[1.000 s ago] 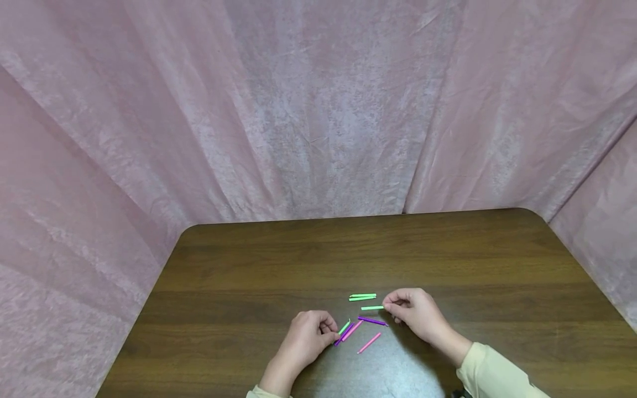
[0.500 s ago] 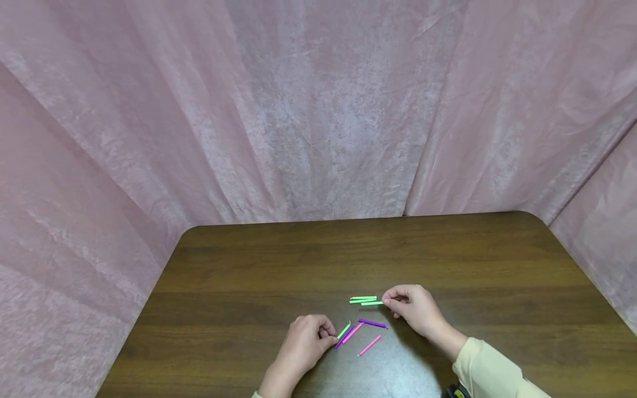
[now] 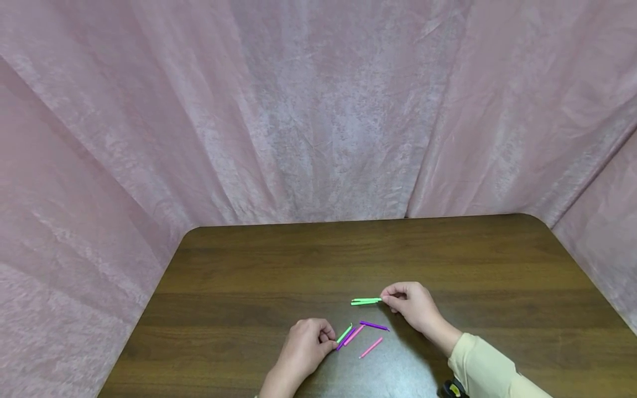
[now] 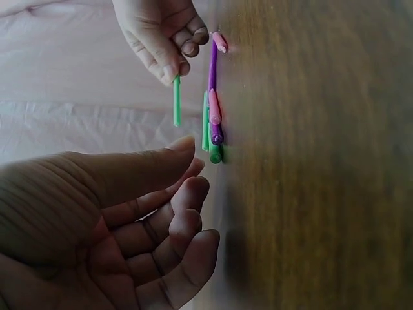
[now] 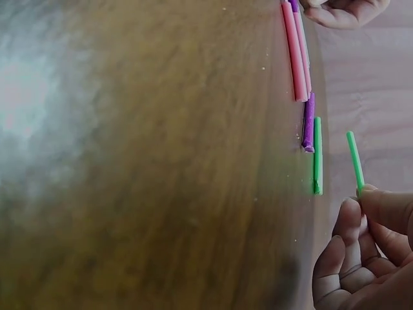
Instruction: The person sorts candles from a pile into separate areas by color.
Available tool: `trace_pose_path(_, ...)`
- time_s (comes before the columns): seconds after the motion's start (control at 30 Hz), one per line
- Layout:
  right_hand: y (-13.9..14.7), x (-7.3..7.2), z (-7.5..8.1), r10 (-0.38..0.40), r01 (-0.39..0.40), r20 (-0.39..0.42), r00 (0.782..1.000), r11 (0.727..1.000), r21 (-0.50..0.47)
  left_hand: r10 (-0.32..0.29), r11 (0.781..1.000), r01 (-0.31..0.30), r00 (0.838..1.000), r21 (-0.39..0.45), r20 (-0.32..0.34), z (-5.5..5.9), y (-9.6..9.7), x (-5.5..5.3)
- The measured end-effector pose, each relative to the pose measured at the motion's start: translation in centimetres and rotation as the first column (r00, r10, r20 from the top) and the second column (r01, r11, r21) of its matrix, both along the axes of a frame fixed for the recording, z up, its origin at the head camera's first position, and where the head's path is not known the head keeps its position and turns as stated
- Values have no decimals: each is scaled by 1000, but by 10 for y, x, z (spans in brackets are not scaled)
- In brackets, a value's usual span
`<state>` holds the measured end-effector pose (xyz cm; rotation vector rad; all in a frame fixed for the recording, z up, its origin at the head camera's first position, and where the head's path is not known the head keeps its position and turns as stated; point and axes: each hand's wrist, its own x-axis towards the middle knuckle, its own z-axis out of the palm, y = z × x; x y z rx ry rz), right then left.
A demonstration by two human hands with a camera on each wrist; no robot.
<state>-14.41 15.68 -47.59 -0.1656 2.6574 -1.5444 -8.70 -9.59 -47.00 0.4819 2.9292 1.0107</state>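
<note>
Green candle (image 5: 355, 159) pinched by right hand (image 3: 412, 308) near grouped greens (image 3: 364, 303); left hand (image 3: 306, 345) loosely curled, nothing held. Stray green (image 3: 344, 333), purple candles (image 3: 374, 325), pink candles (image 3: 371, 347) seemingly left ungrouped.

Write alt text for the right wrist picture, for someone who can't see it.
A person's right-hand grip pinches a thin green stick, raised off a brown table. Pink sticks, purple sticks and other green sticks lie on the table, and part of the left-hand grip shows at the top edge.
</note>
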Motion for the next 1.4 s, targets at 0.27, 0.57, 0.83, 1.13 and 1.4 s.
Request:
trace_pose_path(0.27,-2,-6,-1,1,-1,5,1000,1000,26,4,1000,-4,1000,-12,-5,0,0,1)
trace_pose_path(0.57,-7,-13,-1,-13,13,5,1000,998,67,3,1000,-3,1000,-16,23,-1,0,3)
trace_pose_path(0.83,-11,-17,-2,-23,21,41,999,998,58,-3,999,3,1000,-35,16,-1,-1,2)
trace_pose_path(1.13,-13,-19,-1,-30,24,60,998,996,91,4,998,-3,1000,-59,16,-1,-1,2)
trace_pose_path(1.4,-14,-21,-4,-37,29,71,997,994,106,9,998,-8,1000,-69,16,-2,0,2)
